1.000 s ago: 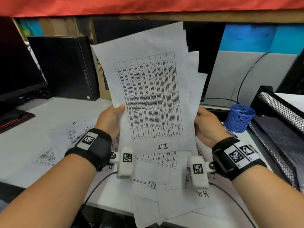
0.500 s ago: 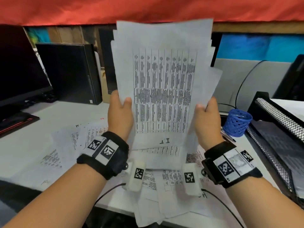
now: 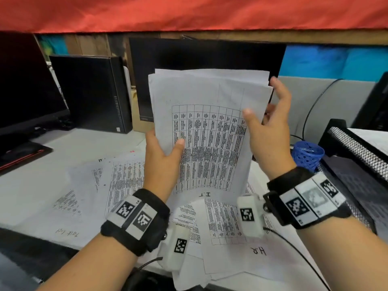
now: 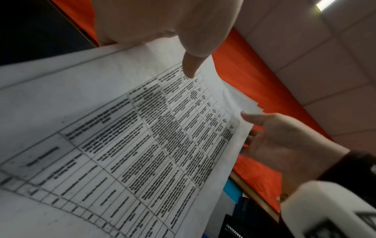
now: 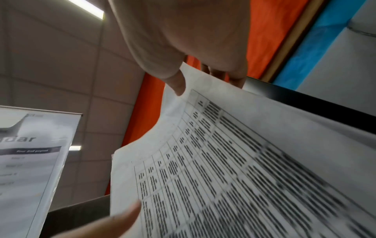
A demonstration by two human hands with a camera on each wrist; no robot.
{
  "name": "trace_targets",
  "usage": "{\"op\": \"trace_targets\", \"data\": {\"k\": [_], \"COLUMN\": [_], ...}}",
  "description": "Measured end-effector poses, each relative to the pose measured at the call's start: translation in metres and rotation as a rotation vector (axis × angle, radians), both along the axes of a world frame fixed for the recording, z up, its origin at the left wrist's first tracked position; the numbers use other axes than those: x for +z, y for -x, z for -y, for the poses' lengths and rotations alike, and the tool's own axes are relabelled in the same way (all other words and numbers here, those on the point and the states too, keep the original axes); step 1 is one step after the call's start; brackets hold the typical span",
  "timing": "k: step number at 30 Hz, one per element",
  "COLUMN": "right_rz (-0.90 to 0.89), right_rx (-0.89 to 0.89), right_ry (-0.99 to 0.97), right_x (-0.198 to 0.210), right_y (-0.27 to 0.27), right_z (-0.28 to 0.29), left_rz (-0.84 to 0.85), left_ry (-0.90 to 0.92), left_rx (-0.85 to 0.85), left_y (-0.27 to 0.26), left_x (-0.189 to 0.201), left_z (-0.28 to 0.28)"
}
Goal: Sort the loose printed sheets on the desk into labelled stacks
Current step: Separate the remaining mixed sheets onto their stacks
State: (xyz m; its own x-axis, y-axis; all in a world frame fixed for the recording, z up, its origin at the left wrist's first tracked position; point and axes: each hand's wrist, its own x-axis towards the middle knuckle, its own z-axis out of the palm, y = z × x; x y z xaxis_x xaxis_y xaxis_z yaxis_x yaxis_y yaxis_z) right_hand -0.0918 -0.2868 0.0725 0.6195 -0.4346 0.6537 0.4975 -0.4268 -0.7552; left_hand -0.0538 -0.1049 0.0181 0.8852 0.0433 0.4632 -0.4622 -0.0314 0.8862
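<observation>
In the middle of the head view, a sheaf of printed sheets (image 3: 210, 131) stands nearly upright above the desk (image 3: 69, 152). Its front page carries a dense table, with "I.T" handwritten below the grid near the bottom edge. The left hand (image 3: 161, 158) grips the sheaf at its lower left edge: the thumb (image 3: 178, 144) lies across the front page and the fingers are curled behind the paper. The right hand (image 3: 266, 135) is at the sheaf's right edge with its fingers spread and nearly straight; the thumb sits against the front page and the fingers reach behind the upper right corner. From the left wrist view, the right hand's fingertips (image 4: 247, 116) touch the corner of the sheets, not closed round them.

Below the hands, in the lower half of the frame, more loose printed sheets (image 3: 126, 177) lie spread and overlapping on the desk. One in the lower centre (image 3: 226, 223) bears a table and the handwritten letters "H.R"; another at the lower left carries handwriting that is too blurred to read.

At the left of the frame stand a dark monitor (image 3: 25, 91) and a black desktop computer case (image 3: 90, 91). A second dark monitor (image 3: 210, 53) rises behind the sheaf. At the right sit a blue mesh pen cup (image 3: 307, 155) and a black mesh paper tray (image 3: 357, 152). Red cloth (image 3: 189, 11) spans the top of the frame.
</observation>
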Motion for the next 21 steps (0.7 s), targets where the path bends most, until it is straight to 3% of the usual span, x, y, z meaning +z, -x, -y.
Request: {"op": "trace_targets", "data": {"k": [3, 6, 10, 17, 21], "right_rz": [0.098, -0.048, -0.098, 0.019, -0.168], "right_rx": [-0.018, -0.148, -0.245, -0.08, 0.055], "right_ry": [0.257, 0.398, 0.301, 0.084, -0.1], "right_x": [0.022, 0.036, 0.034, 0.026, -0.007], "right_y": [-0.007, -0.022, -0.032, -0.025, -0.027], "right_z": [0.001, 0.006, 0.017, 0.026, 0.034], "left_rz": [-0.042, -0.064, -0.105, -0.175, -0.209], "left_ry": [0.011, 0.021, 0.027, -0.016, 0.034], "left_rx": [0.005, 0.019, 0.035, 0.028, -0.048], "left_y": [-0.004, -0.005, -0.017, -0.029, -0.033], "left_x": [-0.008, -0.013, -0.011, -0.007, -0.004], "left_z": [-0.002, -0.005, -0.008, -0.004, -0.008]}}
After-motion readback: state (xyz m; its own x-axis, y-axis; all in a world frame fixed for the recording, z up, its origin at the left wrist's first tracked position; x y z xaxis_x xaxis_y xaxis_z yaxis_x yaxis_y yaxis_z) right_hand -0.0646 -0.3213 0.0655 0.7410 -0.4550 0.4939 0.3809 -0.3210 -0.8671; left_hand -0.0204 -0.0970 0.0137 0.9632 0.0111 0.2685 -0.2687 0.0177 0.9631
